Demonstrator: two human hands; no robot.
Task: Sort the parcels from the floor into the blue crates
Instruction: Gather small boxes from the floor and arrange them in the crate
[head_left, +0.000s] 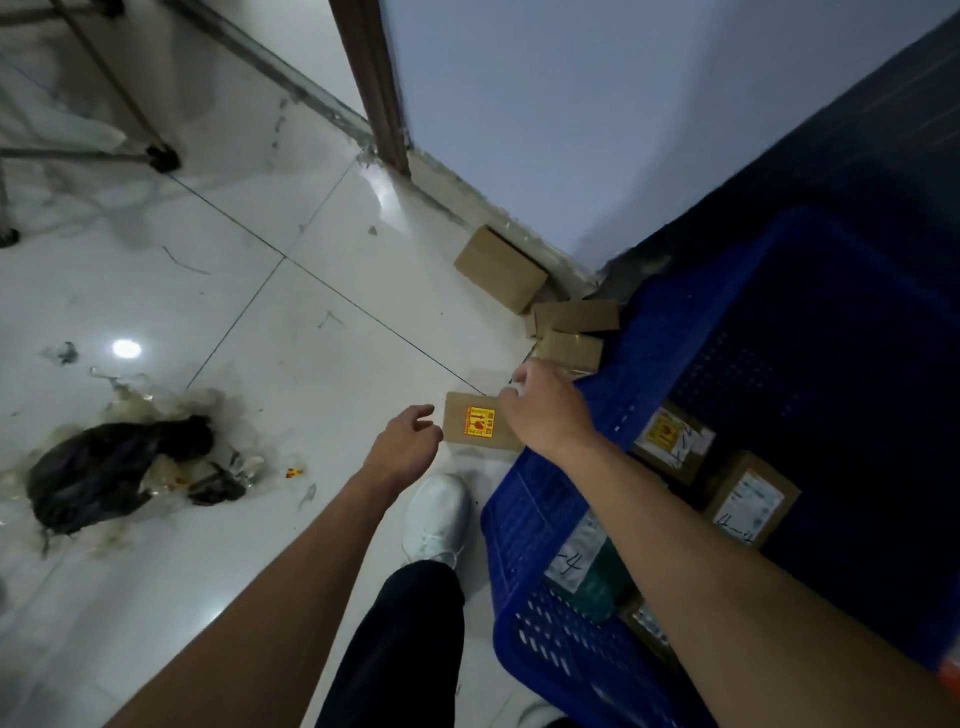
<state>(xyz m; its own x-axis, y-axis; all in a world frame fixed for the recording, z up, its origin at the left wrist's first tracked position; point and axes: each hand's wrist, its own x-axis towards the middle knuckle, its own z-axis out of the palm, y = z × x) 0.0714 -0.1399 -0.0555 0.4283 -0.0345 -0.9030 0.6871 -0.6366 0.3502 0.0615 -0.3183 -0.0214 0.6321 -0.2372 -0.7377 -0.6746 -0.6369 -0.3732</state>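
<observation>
A small brown parcel with a yellow and red sticker (475, 426) is just above the floor beside the blue crate (587, 415). My right hand (545, 410) grips its right edge. My left hand (405, 441) hovers at its left edge with fingers apart, holding nothing. Three more brown parcels lie on the floor near the wall corner: one (501, 267) against the skirting, two (576, 316) (569, 351) by the crate's far corner. Inside the crate lie several labelled parcels, such as one (750, 499) with handwriting and one (672, 439) with a yellow sticker.
A black plastic bag with clear wrapping (119, 473) lies on the white tiled floor at the left. My white shoe (436, 514) and dark trouser leg stand beside the crate. A metal stand's legs (161, 156) are at the top left. A wall and door frame (379, 104) rise behind.
</observation>
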